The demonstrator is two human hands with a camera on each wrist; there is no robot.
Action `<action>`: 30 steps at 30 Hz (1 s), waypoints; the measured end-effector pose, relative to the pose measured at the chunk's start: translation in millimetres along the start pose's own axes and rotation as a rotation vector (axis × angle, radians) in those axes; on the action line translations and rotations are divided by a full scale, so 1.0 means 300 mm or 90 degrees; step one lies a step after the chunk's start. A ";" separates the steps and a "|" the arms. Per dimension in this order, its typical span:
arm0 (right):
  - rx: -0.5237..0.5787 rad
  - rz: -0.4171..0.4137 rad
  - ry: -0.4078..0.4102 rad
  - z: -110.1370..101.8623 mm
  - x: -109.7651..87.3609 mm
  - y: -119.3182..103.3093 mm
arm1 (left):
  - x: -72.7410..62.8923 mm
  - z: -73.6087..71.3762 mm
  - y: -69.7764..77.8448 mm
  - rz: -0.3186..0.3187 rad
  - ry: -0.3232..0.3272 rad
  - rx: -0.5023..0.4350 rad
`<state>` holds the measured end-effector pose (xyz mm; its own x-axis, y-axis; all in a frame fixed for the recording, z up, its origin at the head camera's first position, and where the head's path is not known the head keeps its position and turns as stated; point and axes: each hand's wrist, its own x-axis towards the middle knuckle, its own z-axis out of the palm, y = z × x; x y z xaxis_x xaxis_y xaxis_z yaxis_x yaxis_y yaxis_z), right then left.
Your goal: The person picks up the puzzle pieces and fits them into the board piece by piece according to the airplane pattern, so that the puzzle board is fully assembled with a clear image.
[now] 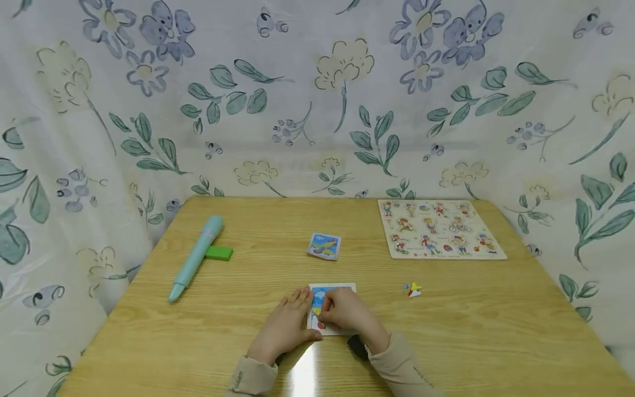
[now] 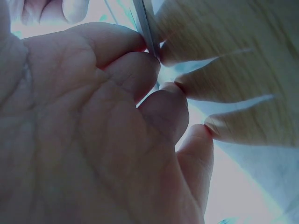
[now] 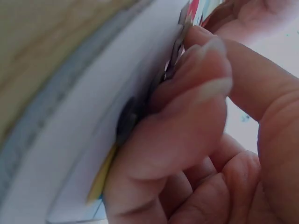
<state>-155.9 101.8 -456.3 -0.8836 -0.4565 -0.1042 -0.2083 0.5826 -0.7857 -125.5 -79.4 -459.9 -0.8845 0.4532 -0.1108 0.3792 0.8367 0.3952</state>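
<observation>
A small white-framed picture puzzle board [image 1: 331, 286] lies flat on the table, with a blue and yellow picture partly hidden by my right hand. My left hand [image 1: 288, 325] rests along its left side, fingertips touching the edge and thumb at the lower left corner. In the left wrist view the fingers [image 2: 170, 109] lean against the board's thin edge [image 2: 145, 28]. Over the middle of the board, my right hand [image 1: 349, 314] pinches a small yellow puzzle piece [image 1: 316, 311] low against the picture. The right wrist view shows its curled fingers [image 3: 154, 149] close to the board's white surface [image 3: 88, 107].
Several small loose puzzle pieces [image 1: 413, 289] lie right of the board. Behind it is a square airplane picture card [image 1: 324, 246]. A larger puzzle board with figures [image 1: 441, 229] lies at back right. A teal pen-shaped object [image 1: 197, 258] and a green block [image 1: 219, 253] are at left.
</observation>
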 end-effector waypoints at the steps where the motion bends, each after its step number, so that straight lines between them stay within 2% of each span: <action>1: -0.010 -0.001 0.005 0.004 -0.002 0.001 | 0.001 0.003 -0.001 0.001 0.000 0.002; 8: -0.012 0.002 0.008 0.008 -0.010 0.011 | -0.001 0.008 -0.008 0.013 0.002 -0.010; 15: 0.120 0.008 -0.020 -0.030 -0.035 0.053 | -0.004 0.004 -0.020 0.007 0.014 -0.009; 20: 0.187 0.005 0.009 -0.087 -0.074 0.102 | -0.010 0.003 -0.021 0.006 0.012 -0.019; 22: 0.202 0.014 0.046 -0.114 -0.089 0.124 | -0.013 0.002 -0.020 0.004 0.012 -0.018; 28: 0.197 0.107 0.259 -0.199 -0.139 0.181 | -0.015 -0.005 -0.022 0.000 0.013 -0.021; 30: 0.182 0.140 0.310 -0.227 -0.166 0.205 | -0.016 -0.008 -0.023 0.000 0.012 -0.025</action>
<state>-153.5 206.2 -457.9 -0.9975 0.0542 -0.0450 0.0627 0.3935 -0.9172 -124.5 -88.1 -459.9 -0.8894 0.4475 -0.0931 0.3693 0.8235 0.4305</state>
